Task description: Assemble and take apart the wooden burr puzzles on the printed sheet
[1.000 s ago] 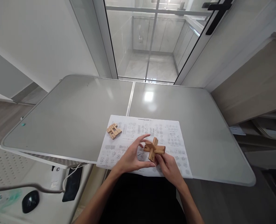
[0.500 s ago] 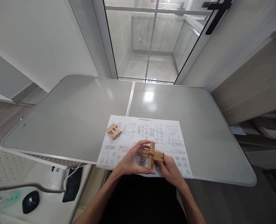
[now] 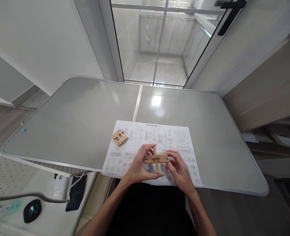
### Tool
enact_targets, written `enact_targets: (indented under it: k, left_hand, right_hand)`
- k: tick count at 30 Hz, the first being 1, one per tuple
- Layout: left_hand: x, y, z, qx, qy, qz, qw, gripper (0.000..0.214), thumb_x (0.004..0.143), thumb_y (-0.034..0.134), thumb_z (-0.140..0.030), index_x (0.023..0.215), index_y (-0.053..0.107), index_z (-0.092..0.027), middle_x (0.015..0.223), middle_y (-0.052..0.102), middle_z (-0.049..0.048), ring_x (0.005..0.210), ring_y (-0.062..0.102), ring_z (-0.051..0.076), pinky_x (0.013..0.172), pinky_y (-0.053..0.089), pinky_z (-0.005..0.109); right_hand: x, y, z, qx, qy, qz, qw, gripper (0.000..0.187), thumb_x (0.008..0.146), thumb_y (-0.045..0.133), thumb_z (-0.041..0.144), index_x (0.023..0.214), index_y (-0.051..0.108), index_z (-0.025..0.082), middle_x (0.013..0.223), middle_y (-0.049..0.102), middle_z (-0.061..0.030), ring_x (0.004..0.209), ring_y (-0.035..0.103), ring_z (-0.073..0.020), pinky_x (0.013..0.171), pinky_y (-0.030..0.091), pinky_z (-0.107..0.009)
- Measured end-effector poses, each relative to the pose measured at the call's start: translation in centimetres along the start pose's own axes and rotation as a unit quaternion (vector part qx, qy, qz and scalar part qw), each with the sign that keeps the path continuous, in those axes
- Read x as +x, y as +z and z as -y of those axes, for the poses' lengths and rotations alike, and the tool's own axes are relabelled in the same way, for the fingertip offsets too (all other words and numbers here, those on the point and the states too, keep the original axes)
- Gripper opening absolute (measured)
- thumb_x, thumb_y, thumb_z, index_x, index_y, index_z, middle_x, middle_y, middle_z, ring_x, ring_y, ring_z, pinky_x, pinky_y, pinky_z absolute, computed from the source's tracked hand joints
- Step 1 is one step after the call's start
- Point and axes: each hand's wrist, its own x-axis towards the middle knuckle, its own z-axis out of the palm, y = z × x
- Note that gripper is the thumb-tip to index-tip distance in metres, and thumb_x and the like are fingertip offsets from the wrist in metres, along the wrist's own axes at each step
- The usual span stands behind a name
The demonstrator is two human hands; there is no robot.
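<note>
A cross-shaped wooden interlocking puzzle (image 3: 161, 158) of pale brown bars is held just above the printed sheet. My left hand (image 3: 138, 165) grips it, thumb below and fingers above, around the ends of the upright bar. At the right end of the wide crossbar is my right hand (image 3: 180, 168), its thumb and fingers curled and touching or very near that end. Several more wooden puzzle pieces (image 3: 120, 137) lie together, partly crossed, on the sheet's upper left. Dark marks show on the crossbar's ends.
The printed instruction sheet (image 3: 150, 131) with small diagrams lies on a grey folding table (image 3: 91, 114) with a centre seam. On a lower white surface at left are a black mouse (image 3: 32, 210), a dark phone-like slab (image 3: 76, 193), a cable and a clear green-tinted bottle (image 3: 2, 209).
The wooden puzzle has been turned in my hands, so the crossbar's broad face now shows and the upright bar looks thinner. My right hand has shifted slightly right and up, fingers loosened.
</note>
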Motion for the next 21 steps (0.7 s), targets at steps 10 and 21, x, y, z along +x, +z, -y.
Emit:
enact_targets:
  k: [10,21]
  left_hand:
    - [-0.02,0.18,-0.03,0.013,0.010,0.033,0.999,0.098,0.068,0.096,-0.036,0.152,0.045,-0.035,0.142,0.047,0.0099,0.115,0.058,0.026,0.104,0.055,0.047]
    - [-0.25,0.22,-0.08,0.029,0.021,0.026,0.999,0.094,0.065,0.097,-0.037,0.147,0.049,-0.033,0.138,0.052,0.0099,0.110,0.059,0.025,0.097,0.058,0.043]
  right_hand:
    - [-0.07,0.16,0.00,0.007,0.081,0.049,0.995,0.040,0.105,0.053,0.055,0.081,0.059,0.024,0.067,0.057,0.0014,0.063,0.053,-0.0173,0.064,0.045,-0.030]
    - [-0.04,0.00,0.34,0.022,0.089,0.052,0.994,0.045,0.102,0.056,0.058,0.073,0.056,0.024,0.061,0.054,0.0023,0.056,0.051,-0.0163,0.059,0.043,-0.029]
